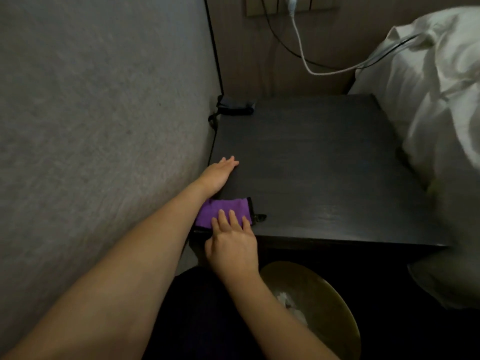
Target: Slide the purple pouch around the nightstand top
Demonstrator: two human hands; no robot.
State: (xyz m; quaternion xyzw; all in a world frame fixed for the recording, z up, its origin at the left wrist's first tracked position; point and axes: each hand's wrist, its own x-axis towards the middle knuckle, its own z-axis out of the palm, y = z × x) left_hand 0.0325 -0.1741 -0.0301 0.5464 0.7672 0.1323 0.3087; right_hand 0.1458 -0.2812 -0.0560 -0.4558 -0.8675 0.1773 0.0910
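On one dark nightstand (324,162) — left hand (218,172) flat, right hand (233,242) fingers straight — pressing one purple cloth (220,207)

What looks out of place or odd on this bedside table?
Little does. A dark pouch sits at the nightstand's far left corner, its cord hanging over the edge. The right hand presses a purple cloth at the near edge; the left hand lies flat.
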